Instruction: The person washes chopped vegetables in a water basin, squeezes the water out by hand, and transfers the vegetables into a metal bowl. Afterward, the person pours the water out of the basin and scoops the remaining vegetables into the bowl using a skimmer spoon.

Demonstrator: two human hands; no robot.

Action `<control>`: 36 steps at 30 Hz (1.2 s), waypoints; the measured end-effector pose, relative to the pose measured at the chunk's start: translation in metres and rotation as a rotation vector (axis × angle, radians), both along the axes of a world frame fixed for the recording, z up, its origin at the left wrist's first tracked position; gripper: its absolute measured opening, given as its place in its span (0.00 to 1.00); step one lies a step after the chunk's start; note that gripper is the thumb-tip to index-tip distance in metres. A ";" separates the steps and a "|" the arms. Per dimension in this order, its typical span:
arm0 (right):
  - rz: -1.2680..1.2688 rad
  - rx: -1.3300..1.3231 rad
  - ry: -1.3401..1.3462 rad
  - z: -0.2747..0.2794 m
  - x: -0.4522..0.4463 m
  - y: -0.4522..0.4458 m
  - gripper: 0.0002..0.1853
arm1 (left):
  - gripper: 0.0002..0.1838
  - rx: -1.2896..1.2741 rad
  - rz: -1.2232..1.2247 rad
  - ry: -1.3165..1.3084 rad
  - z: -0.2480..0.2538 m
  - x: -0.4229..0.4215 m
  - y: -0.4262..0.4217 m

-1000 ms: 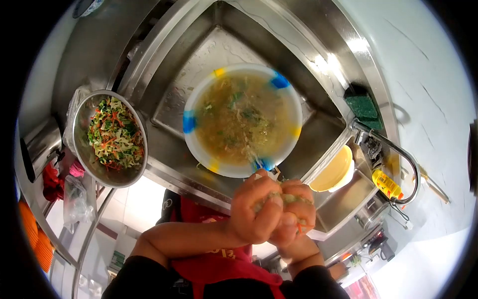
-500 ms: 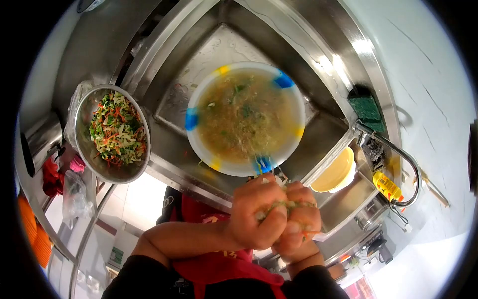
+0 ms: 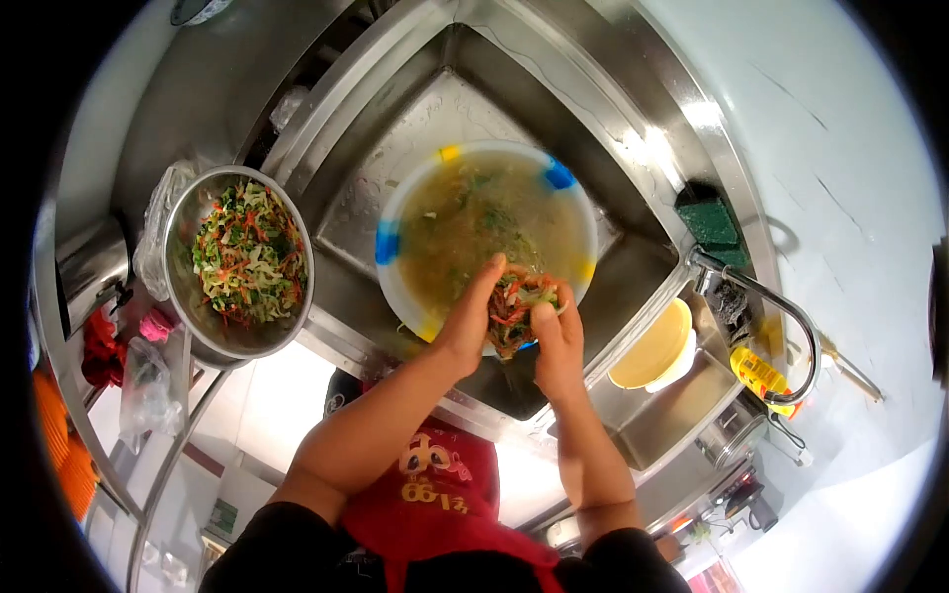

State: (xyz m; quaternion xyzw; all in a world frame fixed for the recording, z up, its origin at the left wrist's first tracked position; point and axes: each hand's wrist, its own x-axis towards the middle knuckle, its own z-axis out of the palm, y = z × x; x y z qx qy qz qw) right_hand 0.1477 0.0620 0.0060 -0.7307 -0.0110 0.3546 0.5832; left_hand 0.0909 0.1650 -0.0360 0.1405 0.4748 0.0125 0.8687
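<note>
Between my two hands is a clump of shredded vegetables, with orange and green strips showing. My left hand cups it from the left, and my right hand curls round it from the right with the thumb on top. Both are over the near rim of a white basin with blue and yellow patches. Cloudy yellowish water with green bits fills the basin. To the left, a steel bowl holds a heap of shredded vegetables.
The basin sits in a steel sink. Along the right are a faucet, a green scouring pad, a yellow bottle and a yellow tub. Plastic bags hang at the left.
My hands have moved forward from near my body to over the basin. They were squeezed tightly together with liquid running down; now they are looser and the clump shows between them.
</note>
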 end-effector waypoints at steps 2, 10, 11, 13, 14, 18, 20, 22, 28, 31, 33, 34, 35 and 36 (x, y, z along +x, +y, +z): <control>0.101 0.155 0.202 0.010 0.009 -0.019 0.31 | 0.32 -0.254 -0.117 -0.203 -0.005 -0.007 0.013; 0.540 -0.088 0.105 0.018 0.093 -0.007 0.44 | 0.42 -0.458 -0.154 -0.354 0.005 -0.009 0.023; 0.535 -0.089 0.103 0.005 0.092 0.002 0.44 | 0.42 -0.460 -0.159 -0.356 0.007 -0.008 0.021; 0.568 0.181 0.578 -0.023 0.089 0.019 0.46 | 0.45 -0.531 -0.229 -0.240 0.008 -0.003 0.021; 0.566 0.183 0.573 -0.037 0.090 0.018 0.46 | 0.45 -0.528 -0.233 -0.243 0.008 -0.002 0.022; 0.358 0.520 0.928 -0.058 0.086 0.006 0.42 | 0.45 -0.702 0.046 -0.167 0.002 -0.005 0.035; -0.012 0.519 0.676 -0.050 0.070 0.000 0.39 | 0.39 -0.595 -0.014 -0.272 0.004 -0.007 0.035; -0.069 0.521 0.541 -0.040 0.046 -0.002 0.35 | 0.35 -0.497 -0.012 -0.253 0.009 -0.002 0.023; 0.094 0.021 -0.745 0.012 -0.007 0.008 0.26 | 0.23 -0.117 -0.012 -0.085 0.045 -0.002 -0.005; 0.006 0.059 -0.793 0.030 -0.022 0.011 0.21 | 0.19 0.664 -0.240 -0.087 0.077 -0.010 -0.016; -0.009 0.101 -0.758 0.037 -0.029 0.003 0.18 | 0.15 0.889 -0.231 -0.111 0.091 -0.017 -0.022; -0.027 0.137 -0.725 0.040 -0.032 -0.002 0.15 | 0.11 0.941 -0.206 -0.155 0.094 -0.020 -0.023; 0.015 0.152 -0.773 0.042 -0.032 -0.007 0.11 | 0.08 0.896 -0.161 -0.193 0.097 -0.019 -0.023; 0.018 0.151 -0.772 0.044 -0.032 -0.010 0.11 | 0.08 0.894 -0.158 -0.191 0.095 -0.020 -0.023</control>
